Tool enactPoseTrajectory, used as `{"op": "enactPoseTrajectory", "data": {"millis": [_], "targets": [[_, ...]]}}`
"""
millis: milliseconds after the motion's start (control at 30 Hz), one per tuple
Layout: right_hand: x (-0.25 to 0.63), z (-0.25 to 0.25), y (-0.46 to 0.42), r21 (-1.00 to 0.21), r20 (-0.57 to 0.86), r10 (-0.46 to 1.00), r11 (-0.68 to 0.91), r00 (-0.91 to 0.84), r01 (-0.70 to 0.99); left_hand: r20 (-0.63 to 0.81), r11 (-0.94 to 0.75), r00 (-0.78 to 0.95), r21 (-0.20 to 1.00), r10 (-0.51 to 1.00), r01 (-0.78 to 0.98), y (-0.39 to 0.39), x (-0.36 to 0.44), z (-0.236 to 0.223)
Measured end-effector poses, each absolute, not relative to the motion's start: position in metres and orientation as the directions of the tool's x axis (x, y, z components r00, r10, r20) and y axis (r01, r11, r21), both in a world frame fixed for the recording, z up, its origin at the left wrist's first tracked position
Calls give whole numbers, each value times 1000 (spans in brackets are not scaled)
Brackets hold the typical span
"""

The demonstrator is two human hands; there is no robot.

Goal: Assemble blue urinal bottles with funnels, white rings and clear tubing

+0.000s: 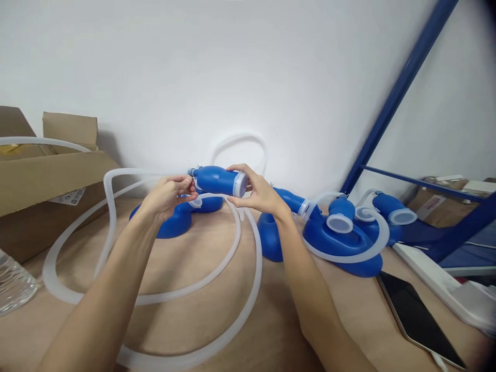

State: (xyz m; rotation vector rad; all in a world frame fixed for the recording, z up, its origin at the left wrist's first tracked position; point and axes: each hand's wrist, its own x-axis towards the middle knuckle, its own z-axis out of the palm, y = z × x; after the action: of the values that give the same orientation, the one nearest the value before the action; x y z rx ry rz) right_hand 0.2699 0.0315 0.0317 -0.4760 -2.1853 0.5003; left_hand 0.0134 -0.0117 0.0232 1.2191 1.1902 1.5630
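A blue urinal head (217,180) with a translucent white lid (240,185) on its wide end is held level above the table. My right hand (263,194) is closed round the lidded end, thumb below and fingers above. At the narrow end, my left hand (168,196) pinches with curled fingers beside a small pale piece; the exact grip is partly hidden. A long translucent tube (112,206) runs toward the narrow nozzle behind my left hand; whether it is fitted on cannot be made out. Below lies a blue urinal bottle (174,223), partly covered by my hands.
More blue urinal bottles (341,245) with tubes and lidded heads stand at the right. Tube loops (248,305) spread over the wooden table. A cardboard box (58,186) and clear plastic bottle (15,284) are left. A tablet (416,315) and blue shelf frame (399,98) are right.
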Motion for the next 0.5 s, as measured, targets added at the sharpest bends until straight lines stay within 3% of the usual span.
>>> {"op": "enactPoseTrajectory", "data": {"millis": [133, 500], "targets": [[284, 39, 27, -397, 656, 411, 901, -633, 174, 173, -192, -202, 978, 964, -77, -9, 18, 21], [290, 40, 33, -373, 640, 401, 908, -656, 192, 64, -104, -214, 977, 975, -184, -1, 26, 16]]}}
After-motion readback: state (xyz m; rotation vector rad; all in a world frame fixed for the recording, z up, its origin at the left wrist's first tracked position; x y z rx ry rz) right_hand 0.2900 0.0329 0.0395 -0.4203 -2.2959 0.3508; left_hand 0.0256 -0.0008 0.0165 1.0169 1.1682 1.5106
